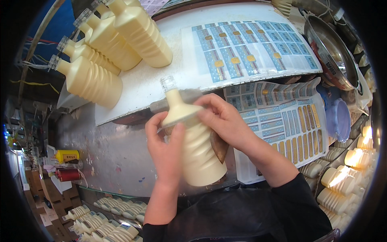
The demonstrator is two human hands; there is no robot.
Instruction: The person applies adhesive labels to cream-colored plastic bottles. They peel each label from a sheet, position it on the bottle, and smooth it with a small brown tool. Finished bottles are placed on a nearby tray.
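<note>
A cream plastic bottle (201, 155) with a ribbed body and a clear threaded neck leans in front of me, its neck pointing away. My left hand (164, 141) is closed round the left side of its shoulder, the thumb on the front. On the right of the shoulder, the bent fingers and thumb of my right hand (221, 117) press against the bottle. A thin greyish strip (181, 120) runs across the shoulder between my hands; its ends are hidden by my fingers. A brown, pointed piece (219, 146) shows beside the bottle under my right wrist.
Several cream bottles (141, 36) stand at the far left of the white table (181, 64). Sheets of blue and gold stickers (242, 56) lie on it and on a lower sheet (278, 133). A metal pan (342, 52) and lilac bowl (338, 115) are right; more bottles (336, 179) fill both lower sides.
</note>
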